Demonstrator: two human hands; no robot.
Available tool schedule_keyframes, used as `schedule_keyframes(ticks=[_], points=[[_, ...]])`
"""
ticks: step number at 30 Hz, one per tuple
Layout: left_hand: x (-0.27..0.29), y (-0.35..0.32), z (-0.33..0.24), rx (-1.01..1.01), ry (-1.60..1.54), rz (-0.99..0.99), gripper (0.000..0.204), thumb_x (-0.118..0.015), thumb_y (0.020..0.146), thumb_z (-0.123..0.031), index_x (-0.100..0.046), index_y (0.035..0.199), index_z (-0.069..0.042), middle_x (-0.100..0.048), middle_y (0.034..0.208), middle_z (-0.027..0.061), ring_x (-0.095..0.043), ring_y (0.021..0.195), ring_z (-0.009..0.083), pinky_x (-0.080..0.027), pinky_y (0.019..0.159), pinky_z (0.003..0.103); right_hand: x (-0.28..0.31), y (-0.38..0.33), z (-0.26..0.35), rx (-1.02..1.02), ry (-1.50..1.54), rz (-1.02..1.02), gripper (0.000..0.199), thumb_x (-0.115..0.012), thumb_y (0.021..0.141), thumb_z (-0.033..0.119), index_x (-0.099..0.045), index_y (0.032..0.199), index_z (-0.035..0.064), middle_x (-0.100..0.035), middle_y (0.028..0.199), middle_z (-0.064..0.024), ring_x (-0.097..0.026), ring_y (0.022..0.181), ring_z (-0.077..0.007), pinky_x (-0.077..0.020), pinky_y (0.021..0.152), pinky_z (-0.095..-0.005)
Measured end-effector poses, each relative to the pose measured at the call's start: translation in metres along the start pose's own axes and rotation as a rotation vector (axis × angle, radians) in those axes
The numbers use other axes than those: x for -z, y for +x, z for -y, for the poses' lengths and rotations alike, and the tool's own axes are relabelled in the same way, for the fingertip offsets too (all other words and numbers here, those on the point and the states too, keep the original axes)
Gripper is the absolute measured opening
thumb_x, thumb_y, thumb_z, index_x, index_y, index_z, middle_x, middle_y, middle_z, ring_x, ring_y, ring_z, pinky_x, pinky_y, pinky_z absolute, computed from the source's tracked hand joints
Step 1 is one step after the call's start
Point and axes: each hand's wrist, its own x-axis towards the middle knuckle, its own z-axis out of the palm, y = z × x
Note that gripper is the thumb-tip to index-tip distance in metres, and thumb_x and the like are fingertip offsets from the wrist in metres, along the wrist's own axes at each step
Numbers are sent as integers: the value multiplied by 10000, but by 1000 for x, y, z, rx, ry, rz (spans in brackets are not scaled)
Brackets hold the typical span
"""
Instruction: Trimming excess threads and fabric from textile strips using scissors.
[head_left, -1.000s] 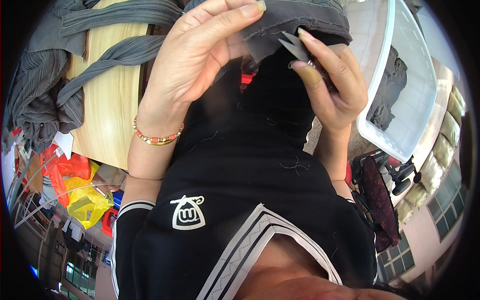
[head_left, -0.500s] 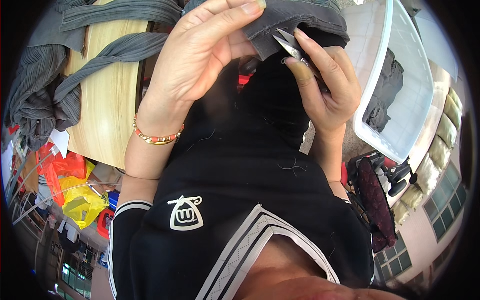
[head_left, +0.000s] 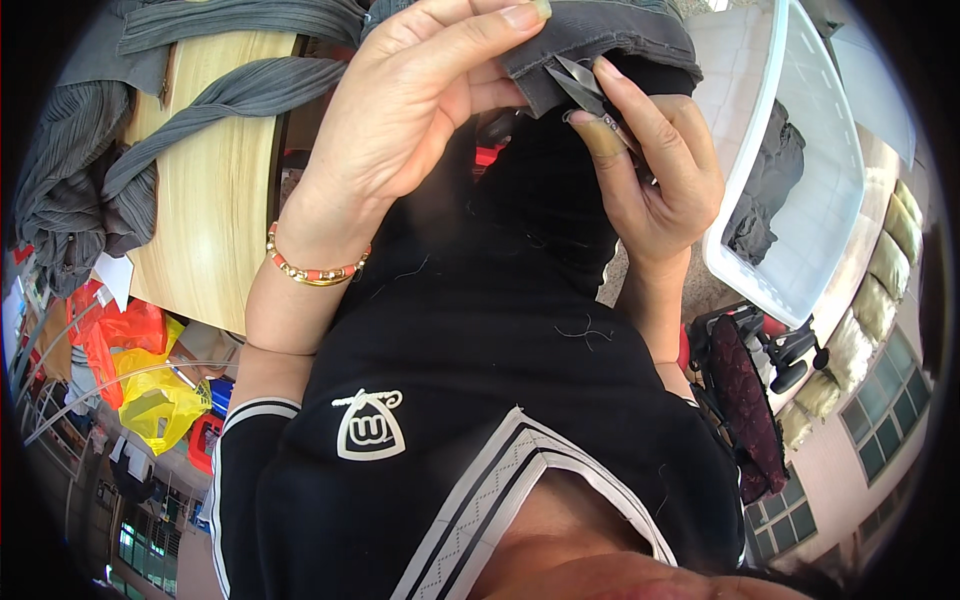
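A: Where is the grey cloth?
B: The grey cloth [head_left: 600, 35] sits at the top centre of the frame, its hemmed edge pinched by the left hand [head_left: 420, 110], thumb and fingers closed on the fold.

A: And the other hand?
B: The right hand [head_left: 650, 170], just right of centre near the top, is gripping small metal thread snips [head_left: 585, 88]. The blades point up and left and touch the cloth's edge, right beside the left thumb.

A: Anything on the wrist?
B: A bead bracelet [head_left: 315, 268] in gold and coral circles the left wrist, left of centre.

A: What lies around them?
B: A wooden desk [head_left: 215, 190] in the upper left carries more grey fabric [head_left: 70, 170] draped over it. A white plastic basket [head_left: 830, 120] at the upper right holds 1 dark garment [head_left: 765, 195]. Orange and yellow plastic bags [head_left: 135, 365] lie at the left edge, below the desk. The person's black shirt [head_left: 480, 400] fills the lower middle.
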Motion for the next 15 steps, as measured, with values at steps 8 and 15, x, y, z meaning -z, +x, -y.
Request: schedule_keyframes(ticks=[8, 15], points=[[-1, 0, 2, 2, 13, 6, 148, -575, 1068, -143, -648, 1140, -36, -714, 1055, 49, -677, 924, 129, -556, 828, 290, 3, -1, 0, 22, -38, 28, 475, -889, 721, -3, -768, 1179, 22, -597, 775, -24, -510, 640, -84, -378, 547, -207], [1, 0, 6, 7, -8, 3, 137, -580, 1064, -139, -655, 1124, -40, -715, 1042, 45, -684, 923, 132, -558, 830, 292, 5, -3, 0, 30, -58, 41, 452, -880, 727, -20, -774, 1164, 21, -619, 782, -35, -547, 651, -94, -402, 556, -209]])
